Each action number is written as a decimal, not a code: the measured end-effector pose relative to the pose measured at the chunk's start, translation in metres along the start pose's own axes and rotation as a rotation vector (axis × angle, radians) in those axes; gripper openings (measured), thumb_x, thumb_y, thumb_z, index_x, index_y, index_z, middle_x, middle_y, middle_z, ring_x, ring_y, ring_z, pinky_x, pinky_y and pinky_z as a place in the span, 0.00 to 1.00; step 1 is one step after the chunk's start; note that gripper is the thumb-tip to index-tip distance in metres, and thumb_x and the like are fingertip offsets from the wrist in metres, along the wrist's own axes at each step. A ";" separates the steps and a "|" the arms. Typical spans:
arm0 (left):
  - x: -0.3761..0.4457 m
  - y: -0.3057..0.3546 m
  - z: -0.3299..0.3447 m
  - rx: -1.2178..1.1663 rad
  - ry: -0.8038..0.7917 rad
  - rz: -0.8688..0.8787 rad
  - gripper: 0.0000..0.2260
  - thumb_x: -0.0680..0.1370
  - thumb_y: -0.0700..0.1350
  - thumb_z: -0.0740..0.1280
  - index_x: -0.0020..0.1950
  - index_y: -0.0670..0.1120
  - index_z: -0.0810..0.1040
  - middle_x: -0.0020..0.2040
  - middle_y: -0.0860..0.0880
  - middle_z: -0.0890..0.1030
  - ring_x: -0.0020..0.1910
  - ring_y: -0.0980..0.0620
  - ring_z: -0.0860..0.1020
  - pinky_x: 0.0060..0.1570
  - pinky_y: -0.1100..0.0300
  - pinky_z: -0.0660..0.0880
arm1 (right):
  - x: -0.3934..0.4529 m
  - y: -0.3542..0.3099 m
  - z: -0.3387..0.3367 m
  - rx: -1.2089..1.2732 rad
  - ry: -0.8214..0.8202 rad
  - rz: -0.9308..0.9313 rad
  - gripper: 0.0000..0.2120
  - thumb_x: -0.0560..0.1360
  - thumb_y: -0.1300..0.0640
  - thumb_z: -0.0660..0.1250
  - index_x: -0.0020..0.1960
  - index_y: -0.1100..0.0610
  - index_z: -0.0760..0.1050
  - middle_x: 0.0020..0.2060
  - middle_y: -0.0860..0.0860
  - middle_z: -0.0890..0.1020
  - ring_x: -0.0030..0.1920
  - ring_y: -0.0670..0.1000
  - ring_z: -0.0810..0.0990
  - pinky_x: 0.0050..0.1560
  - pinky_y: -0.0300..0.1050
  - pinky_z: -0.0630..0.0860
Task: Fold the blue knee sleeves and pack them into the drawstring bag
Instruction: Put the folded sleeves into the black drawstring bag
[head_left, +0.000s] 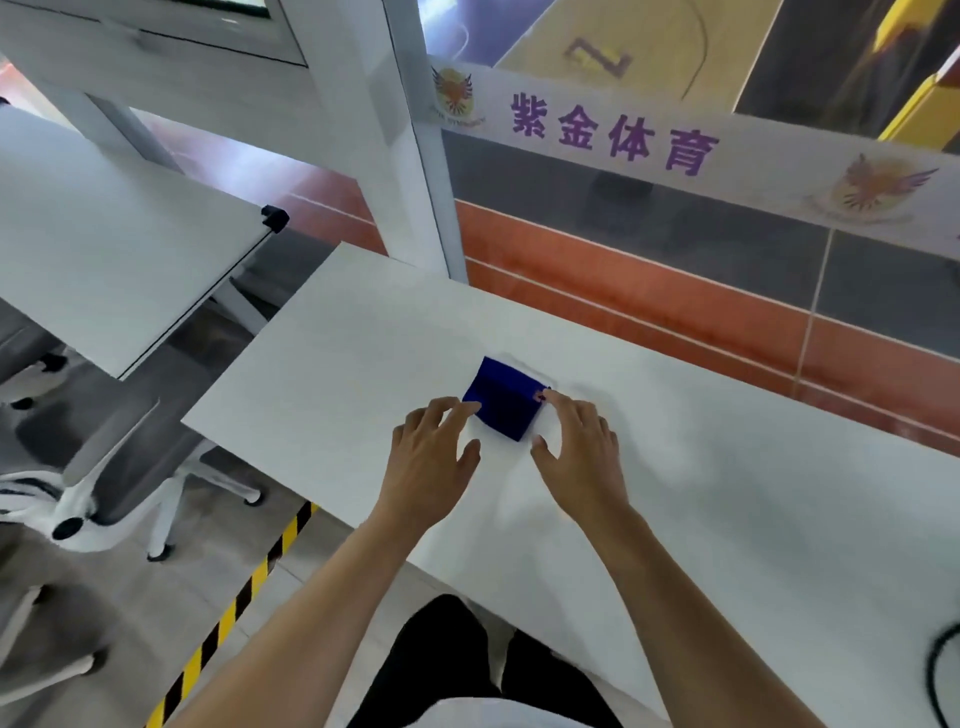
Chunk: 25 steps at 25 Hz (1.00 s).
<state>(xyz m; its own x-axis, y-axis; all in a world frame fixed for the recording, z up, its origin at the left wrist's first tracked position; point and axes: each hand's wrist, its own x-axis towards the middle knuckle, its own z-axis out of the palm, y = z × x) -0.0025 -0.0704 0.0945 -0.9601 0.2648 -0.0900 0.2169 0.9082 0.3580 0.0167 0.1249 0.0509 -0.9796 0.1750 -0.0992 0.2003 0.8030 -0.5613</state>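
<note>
A folded blue knee sleeve (505, 397) lies as a small dark-blue square on the white table (337, 332). A pale, washed-out cloth, perhaps the drawstring bag (613, 410), seems to lie under and to the right of it; I cannot tell for sure. My left hand (434, 452) rests with spread fingers, its fingertips touching the sleeve's left edge. My right hand (579, 452) reaches the sleeve's right corner with its fingertips, fingers apart. Neither hand holds anything.
A second white table (104, 244) stands to the left, with a gap between. A white office chair (119, 483) sits below it. Black-and-yellow floor tape (234, 608) runs beside my table. A black cable (940, 675) lies at the far right edge.
</note>
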 end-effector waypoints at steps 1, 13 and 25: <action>0.011 -0.005 0.004 -0.019 -0.029 -0.005 0.22 0.82 0.48 0.64 0.76 0.53 0.68 0.72 0.51 0.71 0.68 0.43 0.71 0.66 0.50 0.67 | 0.006 0.001 0.004 0.004 -0.021 0.028 0.29 0.79 0.51 0.69 0.76 0.48 0.63 0.69 0.51 0.73 0.66 0.53 0.75 0.66 0.50 0.72; 0.140 -0.077 0.081 -0.135 -0.455 0.020 0.25 0.84 0.46 0.60 0.80 0.51 0.59 0.70 0.45 0.73 0.63 0.40 0.74 0.64 0.47 0.70 | 0.079 -0.013 0.068 0.237 -0.145 0.530 0.25 0.80 0.51 0.64 0.76 0.47 0.62 0.67 0.49 0.77 0.63 0.55 0.78 0.60 0.51 0.77; 0.153 -0.080 0.085 -0.489 -0.569 -0.073 0.20 0.79 0.38 0.66 0.69 0.52 0.70 0.60 0.51 0.80 0.53 0.52 0.78 0.51 0.57 0.75 | 0.079 -0.031 0.089 0.886 0.178 1.104 0.24 0.79 0.52 0.69 0.72 0.54 0.69 0.56 0.52 0.81 0.54 0.53 0.81 0.52 0.47 0.79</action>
<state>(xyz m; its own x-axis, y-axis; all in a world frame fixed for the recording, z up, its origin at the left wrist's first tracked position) -0.1519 -0.0749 -0.0267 -0.7012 0.4561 -0.5480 -0.0743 0.7177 0.6924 -0.0686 0.0629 -0.0131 -0.3028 0.5874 -0.7505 0.7037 -0.3933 -0.5917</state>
